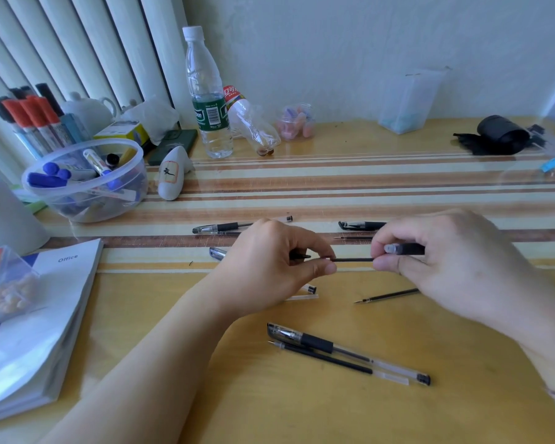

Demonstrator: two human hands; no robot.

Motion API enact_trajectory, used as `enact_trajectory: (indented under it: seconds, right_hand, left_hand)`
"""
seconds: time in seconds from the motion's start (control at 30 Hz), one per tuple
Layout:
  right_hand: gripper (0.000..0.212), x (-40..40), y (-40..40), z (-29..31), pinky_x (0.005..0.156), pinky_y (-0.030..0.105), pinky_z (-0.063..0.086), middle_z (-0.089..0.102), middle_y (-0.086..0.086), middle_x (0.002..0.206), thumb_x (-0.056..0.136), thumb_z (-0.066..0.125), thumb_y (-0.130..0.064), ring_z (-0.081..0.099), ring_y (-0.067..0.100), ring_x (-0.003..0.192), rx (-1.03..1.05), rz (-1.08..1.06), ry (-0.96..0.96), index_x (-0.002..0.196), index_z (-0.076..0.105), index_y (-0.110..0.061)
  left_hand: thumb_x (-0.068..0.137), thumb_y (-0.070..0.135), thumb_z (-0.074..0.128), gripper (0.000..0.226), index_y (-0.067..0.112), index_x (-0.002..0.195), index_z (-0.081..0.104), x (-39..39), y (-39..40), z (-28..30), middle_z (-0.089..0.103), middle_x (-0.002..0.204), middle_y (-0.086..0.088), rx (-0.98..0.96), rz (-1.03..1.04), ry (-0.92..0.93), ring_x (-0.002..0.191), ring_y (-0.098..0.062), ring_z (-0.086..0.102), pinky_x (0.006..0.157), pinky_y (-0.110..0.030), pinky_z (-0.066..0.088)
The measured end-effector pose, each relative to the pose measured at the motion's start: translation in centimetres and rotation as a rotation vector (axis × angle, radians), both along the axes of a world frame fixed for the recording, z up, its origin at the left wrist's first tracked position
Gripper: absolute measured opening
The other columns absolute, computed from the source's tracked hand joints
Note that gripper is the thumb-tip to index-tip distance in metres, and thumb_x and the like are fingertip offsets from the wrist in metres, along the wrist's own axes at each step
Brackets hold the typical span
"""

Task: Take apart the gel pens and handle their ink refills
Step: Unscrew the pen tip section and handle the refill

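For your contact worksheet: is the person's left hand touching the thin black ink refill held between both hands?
Touching. The head view shows the left hand pinching one end of the thin black ink refill between thumb and fingertips.

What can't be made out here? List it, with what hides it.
Head view only:
- Both ends of the held ink refill: covered by the left hand and right hand.
- Pen part in the right hand: its far end is behind the fingers.
- Pen beyond the left hand: mostly hidden.

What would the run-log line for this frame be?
left hand: pinches ink refill | right hand: pinches refill, holds pen barrel | table: loose pens
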State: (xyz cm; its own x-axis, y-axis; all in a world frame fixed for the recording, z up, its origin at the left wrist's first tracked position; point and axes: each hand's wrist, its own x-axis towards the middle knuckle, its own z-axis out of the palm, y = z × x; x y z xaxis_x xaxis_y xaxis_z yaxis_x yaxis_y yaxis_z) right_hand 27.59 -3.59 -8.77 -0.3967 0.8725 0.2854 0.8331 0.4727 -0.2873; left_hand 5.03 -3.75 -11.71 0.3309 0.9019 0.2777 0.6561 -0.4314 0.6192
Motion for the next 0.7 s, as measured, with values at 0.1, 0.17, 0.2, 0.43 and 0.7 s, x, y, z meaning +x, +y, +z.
enact_trajectory:
  seconds: [0.1,0.17,0.2,0.43,0.7]
  right_hand:
    - [0.007,-0.5,-0.3,-0.3,0.045,0.017,0.024,0.051,-0.019,0.042,0.074,0.076,-0.039,0.051,-0.012,0.062,0.001,0.003,-0.007,0.073,0.069,-0.035]
    - [0.014,-0.5,-0.4,0.0,0.047,0.015,0.033,0.053,-0.03,0.052,0.071,0.073,-0.052,0.056,-0.007,0.07,0.013,0.013,0.066,0.078,0.068,-0.041]
    - [0.025,-0.3,-0.3,0.4,0.05,0.015,0.037,0.057,-0.032,0.064,0.07,0.068,-0.062,0.057,-0.006,0.072,0.03,0.011,0.118,0.085,0.067,-0.043]
    - [0.041,2.5,2.4,-0.3,0.062,0.032,0.052,0.071,-0.013,0.081,0.089,0.035,-0.063,0.063,0.012,0.071,0.056,-0.152,0.225,0.103,0.067,-0.041]
    - [0.018,1.9,2.1,-0.5,0.055,0.034,0.05,0.07,-0.015,0.076,0.083,0.059,-0.043,0.061,0.03,0.056,0.091,0.037,0.421,0.097,0.07,-0.039]
  left_hand:
    - [0.082,0.036,0.071,0.009,0.028,0.081,0.075,-0.1,-0.1,-0.1,0.034,0.04,0.008,0.115,0.01,0.094,0.041,-0.009,0.039,0.047,-0.017,0.027]
    - [0.081,0.035,0.071,0.008,0.029,0.08,0.076,-0.5,0.0,0.1,0.038,0.038,0.01,0.147,0.027,0.088,0.04,-0.007,0.04,0.047,-0.015,0.027]
    - [0.082,0.032,0.073,0.006,0.028,0.081,0.077,-0.9,0.2,0.2,0.043,0.039,0.014,0.144,0.044,0.056,0.039,-0.004,0.042,0.047,-0.013,0.028]
    - [0.083,0.031,0.073,0.005,0.027,0.084,0.076,-3.2,1.4,0.4,0.034,0.045,0.003,0.073,0.15,-0.205,0.044,-0.012,0.029,0.048,-0.024,0.028]
    - [0.083,0.031,0.073,0.008,0.023,0.083,0.076,-2.8,1.2,0.4,0.035,0.043,0.004,0.055,0.11,-0.182,0.042,-0.013,0.03,0.046,-0.023,0.028]
